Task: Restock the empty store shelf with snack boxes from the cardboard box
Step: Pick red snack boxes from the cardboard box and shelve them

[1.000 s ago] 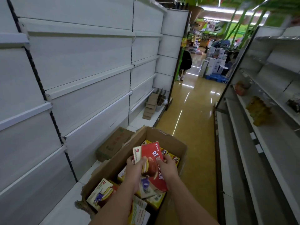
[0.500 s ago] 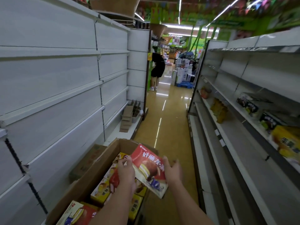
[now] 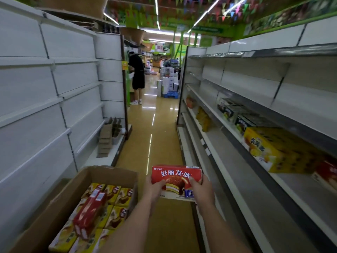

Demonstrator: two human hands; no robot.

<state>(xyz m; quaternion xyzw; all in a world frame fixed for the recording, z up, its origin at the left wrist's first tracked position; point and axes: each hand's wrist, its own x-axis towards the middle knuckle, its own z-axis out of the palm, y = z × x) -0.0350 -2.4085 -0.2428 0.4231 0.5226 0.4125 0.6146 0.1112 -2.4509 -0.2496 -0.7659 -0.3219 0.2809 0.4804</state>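
Observation:
A red snack box (image 3: 175, 177) with a chocolate pie picture is held level over the aisle floor. My left hand (image 3: 154, 187) grips its left end and my right hand (image 3: 201, 189) grips its right end. The open cardboard box (image 3: 73, 198) stands at the lower left, holding several yellow snack boxes (image 3: 116, 196) and one red snack box (image 3: 90, 210) lying on top. The shelf unit on the right (image 3: 237, 190) has long bare stretches beside my hands.
Yellow boxes (image 3: 277, 148) and dark boxes (image 3: 235, 114) stand on the right shelves, with a red box (image 3: 326, 172) at the edge. The left shelving (image 3: 54, 99) is bare, with folded cardboard (image 3: 105, 137) on its base. A person in black (image 3: 136, 77) stands at the aisle end.
Both hands have lifted the red box out of the cardboard box and carried it to the right over the aisle. My view has swung from the left shelving toward the right shelves.

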